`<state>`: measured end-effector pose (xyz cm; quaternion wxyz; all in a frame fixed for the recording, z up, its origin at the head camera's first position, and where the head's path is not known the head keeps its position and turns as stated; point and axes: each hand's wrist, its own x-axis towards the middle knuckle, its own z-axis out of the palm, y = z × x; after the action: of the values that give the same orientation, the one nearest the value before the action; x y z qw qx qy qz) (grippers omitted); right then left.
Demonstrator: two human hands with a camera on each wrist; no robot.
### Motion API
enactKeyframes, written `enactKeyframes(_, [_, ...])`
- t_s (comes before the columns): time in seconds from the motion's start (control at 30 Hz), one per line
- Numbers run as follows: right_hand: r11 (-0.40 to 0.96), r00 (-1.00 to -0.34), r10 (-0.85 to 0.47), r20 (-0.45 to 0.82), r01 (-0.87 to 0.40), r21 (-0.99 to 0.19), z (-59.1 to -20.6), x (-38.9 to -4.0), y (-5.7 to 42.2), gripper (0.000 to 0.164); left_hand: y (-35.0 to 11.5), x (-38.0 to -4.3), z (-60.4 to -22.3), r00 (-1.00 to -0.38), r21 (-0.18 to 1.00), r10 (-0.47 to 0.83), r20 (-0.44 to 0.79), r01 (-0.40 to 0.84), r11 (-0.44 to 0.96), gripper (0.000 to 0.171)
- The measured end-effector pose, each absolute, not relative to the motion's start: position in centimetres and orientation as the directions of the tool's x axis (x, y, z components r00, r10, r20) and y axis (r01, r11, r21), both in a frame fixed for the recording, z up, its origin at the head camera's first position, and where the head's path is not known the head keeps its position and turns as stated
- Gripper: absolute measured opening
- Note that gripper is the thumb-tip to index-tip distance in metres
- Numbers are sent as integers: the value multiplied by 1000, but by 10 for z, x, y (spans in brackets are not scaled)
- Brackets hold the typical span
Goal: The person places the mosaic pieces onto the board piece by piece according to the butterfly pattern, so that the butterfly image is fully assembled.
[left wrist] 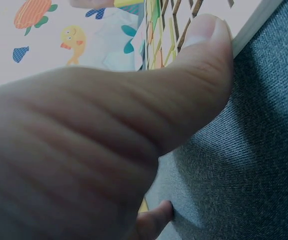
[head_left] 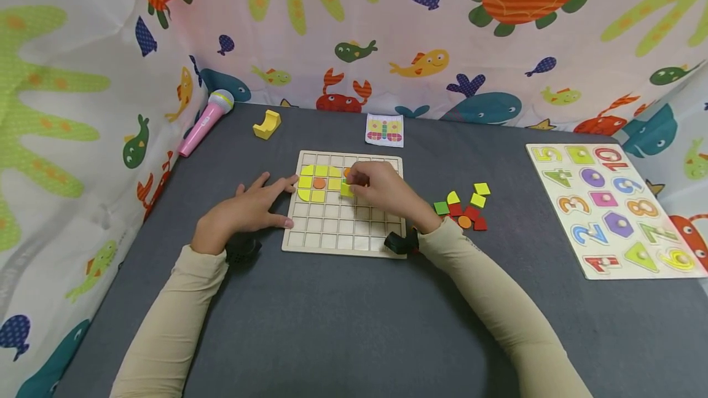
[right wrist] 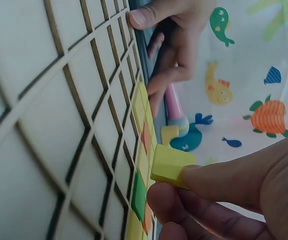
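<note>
A wooden grid board (head_left: 332, 241) lies on the dark grey tabletop. Yellow tiles (head_left: 320, 171), some with rounded corners, fill cells in its upper left part, around an orange round tile (head_left: 319, 183). A green tile (right wrist: 139, 195) sits farther along, best seen in the right wrist view. Between thumb and fingertips, the right hand (head_left: 381, 186) pinches a yellow square tile (right wrist: 174, 165) close over the board. With fingers spread, the left hand (head_left: 238, 214) touches the board's left edge, its thumb (left wrist: 209, 45) at the rim in the left wrist view.
Loose red, green, yellow and orange tiles (head_left: 464, 209) lie right of the board. Behind it is a small pattern card (head_left: 384, 130). A yellow arched block (head_left: 267, 124) and pink toy microphone (head_left: 206, 123) are back left; a number puzzle board (head_left: 614, 210) lies far right. Printed cloth (head_left: 310, 48) surrounds the table.
</note>
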<state>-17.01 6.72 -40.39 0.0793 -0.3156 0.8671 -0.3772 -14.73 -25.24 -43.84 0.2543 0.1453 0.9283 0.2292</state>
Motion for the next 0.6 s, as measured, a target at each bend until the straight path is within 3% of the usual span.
enactKeyframes(0.23, [526,-786,-611,95,-493,-693,-409,-168,48,5,-243,-133,-413,-826,530,411,-385,167,832,99])
enactKeyframes(0.6, [573,-777,-620,108,-542,-615,-414,-165,32,7,-241,-131,-407,-829,527,399,-392,154,836,101])
